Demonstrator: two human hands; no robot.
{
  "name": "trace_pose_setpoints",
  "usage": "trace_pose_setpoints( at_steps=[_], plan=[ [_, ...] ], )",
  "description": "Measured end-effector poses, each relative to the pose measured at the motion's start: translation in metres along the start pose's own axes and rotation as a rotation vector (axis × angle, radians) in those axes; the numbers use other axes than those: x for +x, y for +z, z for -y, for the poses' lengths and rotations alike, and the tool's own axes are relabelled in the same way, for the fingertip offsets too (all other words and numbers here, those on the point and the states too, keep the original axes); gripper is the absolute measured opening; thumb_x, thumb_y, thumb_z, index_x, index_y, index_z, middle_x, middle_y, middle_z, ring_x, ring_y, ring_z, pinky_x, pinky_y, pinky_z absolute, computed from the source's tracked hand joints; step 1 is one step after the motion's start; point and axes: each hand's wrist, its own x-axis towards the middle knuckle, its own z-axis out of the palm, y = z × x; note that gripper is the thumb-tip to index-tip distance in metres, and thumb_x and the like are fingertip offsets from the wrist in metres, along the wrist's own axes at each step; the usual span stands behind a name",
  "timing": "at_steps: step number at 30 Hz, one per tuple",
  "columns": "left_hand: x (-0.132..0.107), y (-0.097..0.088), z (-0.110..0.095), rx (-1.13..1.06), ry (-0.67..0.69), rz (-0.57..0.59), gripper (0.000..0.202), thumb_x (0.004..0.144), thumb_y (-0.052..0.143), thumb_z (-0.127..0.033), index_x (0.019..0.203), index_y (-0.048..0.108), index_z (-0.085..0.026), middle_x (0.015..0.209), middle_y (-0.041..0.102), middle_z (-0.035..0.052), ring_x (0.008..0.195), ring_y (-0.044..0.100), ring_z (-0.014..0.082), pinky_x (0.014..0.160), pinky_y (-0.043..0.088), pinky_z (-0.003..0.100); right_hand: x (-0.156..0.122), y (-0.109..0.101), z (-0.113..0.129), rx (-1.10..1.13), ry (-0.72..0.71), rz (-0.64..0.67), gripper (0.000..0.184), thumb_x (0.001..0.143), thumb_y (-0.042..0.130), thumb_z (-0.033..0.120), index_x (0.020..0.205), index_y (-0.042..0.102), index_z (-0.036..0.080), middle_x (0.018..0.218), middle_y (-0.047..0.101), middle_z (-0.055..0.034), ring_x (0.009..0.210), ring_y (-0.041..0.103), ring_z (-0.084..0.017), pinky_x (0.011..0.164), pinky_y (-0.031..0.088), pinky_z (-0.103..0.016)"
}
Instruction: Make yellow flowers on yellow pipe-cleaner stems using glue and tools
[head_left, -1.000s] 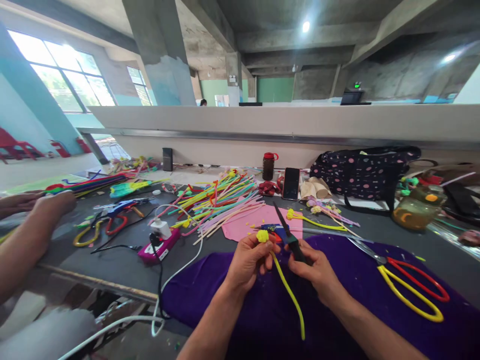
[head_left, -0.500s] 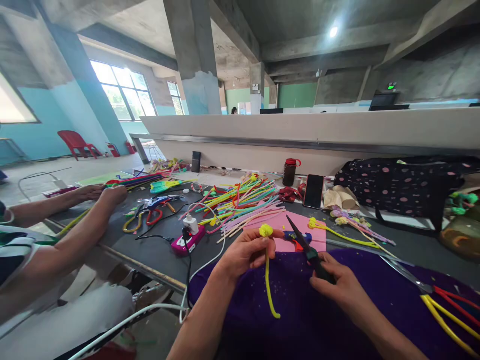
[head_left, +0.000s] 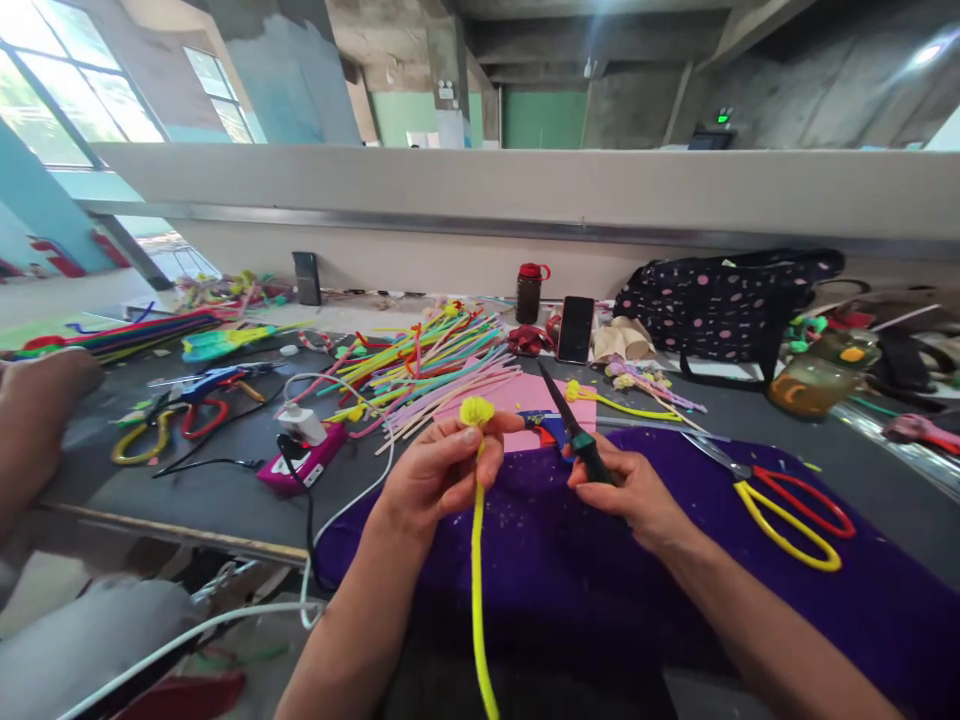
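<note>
In the head view, my left hand pinches a yellow pipe cleaner flower just under its fuzzy, rounded head. Its long stem hangs down past the bottom edge of the picture. My right hand is closed around the black-and-green handle of a dark, pointed cutting tool. The blade points up and to the left, apart from the flower. Behind my hands, a blue and orange glue gun lies on a pink sheet, partly hidden. Purple cloth spreads beneath both hands.
Red-and-yellow-handled scissors lie at right. Loose pipe cleaners pile up behind my left hand. A magenta power strip with cables, a phone, a bottle and a patterned bag stand around. A co-worker's arm reaches in at left.
The view has turned right and tilted down. More of the flower's stem hangs in view. Both hands keep their holds; the blade stays close to the flower.
</note>
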Motion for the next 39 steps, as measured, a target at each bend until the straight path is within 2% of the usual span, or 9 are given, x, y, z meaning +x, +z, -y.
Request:
trace_pose_setpoints(
  at_steps=[5,8,11,16,21,25,29,34,39],
  plan=[
    [0.018,-0.015,0.02,0.105,-0.048,-0.003,0.031,0.075,0.056,-0.028,0.101,0.062,-0.012,0.059,0.06,0.0028,0.027,0.035,0.0005,0.027,0.014,0.014,0.003,-0.002,-0.005,-0.021,-0.023,-0.003,0.017,0.065,0.066,0.026,0.081,0.069,0.02,0.102,0.055,-0.0043,0.095,0.049,-0.023,0.08,0.035,-0.032],
    [0.025,-0.027,0.033,0.169,-0.09,-0.011,0.032,0.076,0.055,-0.028,0.102,0.061,-0.011,0.061,0.06,0.0033,0.028,0.034,-0.0001,0.028,0.012,0.015,0.005,-0.002,-0.005,-0.124,-0.009,-0.06,0.011,0.065,0.066,0.026,0.073,0.069,0.019,0.096,0.055,-0.0033,0.09,0.05,-0.021,0.077,0.035,-0.031],
    [0.027,-0.032,0.039,0.225,-0.077,-0.033,0.031,0.077,0.055,-0.029,0.101,0.062,-0.01,0.062,0.06,0.0033,0.029,0.033,-0.0006,0.03,0.013,0.015,0.006,-0.001,-0.004,-0.208,0.01,-0.089,0.009,0.066,0.064,0.026,0.066,0.066,0.018,0.087,0.054,-0.0026,0.083,0.051,-0.02,0.073,0.035,-0.029],
    [0.021,-0.031,0.04,0.32,-0.042,-0.028,0.035,0.076,0.055,-0.03,0.107,0.059,-0.012,0.064,0.059,0.0025,0.034,0.037,0.0007,0.032,0.016,0.015,0.006,0.0,-0.005,-0.332,-0.021,-0.083,0.01,0.069,0.061,0.024,0.063,0.064,0.017,0.079,0.052,-0.0015,0.076,0.05,-0.017,0.069,0.035,-0.028],
    [0.017,-0.033,0.04,0.356,0.004,-0.019,0.037,0.077,0.055,-0.031,0.109,0.058,-0.012,0.065,0.057,0.0015,0.037,0.037,0.0012,0.035,0.02,0.016,0.005,-0.004,-0.004,-0.353,-0.051,-0.028,0.017,0.072,0.059,0.029,0.061,0.059,0.016,0.082,0.05,-0.0018,0.075,0.049,-0.016,0.065,0.036,-0.026],
    [0.019,-0.036,0.042,0.383,0.061,-0.062,0.036,0.079,0.053,-0.032,0.108,0.057,-0.013,0.066,0.057,0.0013,0.038,0.036,0.0016,0.036,0.021,0.017,0.002,-0.009,0.002,-0.46,-0.145,0.057,0.021,0.073,0.057,0.027,0.056,0.055,0.016,0.085,0.051,-0.0026,0.078,0.051,-0.017,0.067,0.038,-0.026],
    [0.022,-0.04,0.044,0.436,0.122,-0.163,0.035,0.078,0.053,-0.035,0.106,0.058,-0.014,0.064,0.056,-0.0005,0.038,0.038,0.0019,0.037,0.025,0.017,-0.003,-0.011,0.01,-0.584,-0.23,0.112,0.016,0.074,0.057,0.025,0.06,0.057,0.017,0.094,0.053,-0.0038,0.085,0.053,-0.018,0.072,0.04,-0.026],
    [0.024,-0.041,0.043,0.504,0.147,-0.267,0.035,0.077,0.054,-0.033,0.107,0.056,-0.014,0.065,0.057,-0.001,0.038,0.039,0.0022,0.036,0.025,0.016,-0.007,-0.013,0.013,-0.789,-0.266,0.058,0.018,0.073,0.057,0.029,0.059,0.059,0.018,0.103,0.053,-0.0036,0.085,0.056,-0.018,0.073,0.043,-0.026],
    [0.024,-0.041,0.041,0.515,0.147,-0.286,0.039,0.078,0.052,-0.031,0.114,0.053,-0.015,0.066,0.056,-0.0005,0.04,0.039,0.0025,0.038,0.025,0.017,-0.008,-0.013,0.008,-0.933,-0.289,0.034,0.017,0.072,0.058,0.032,0.061,0.06,0.019,0.108,0.053,-0.0028,0.082,0.058,-0.017,0.071,0.044,-0.026]
  ],
)
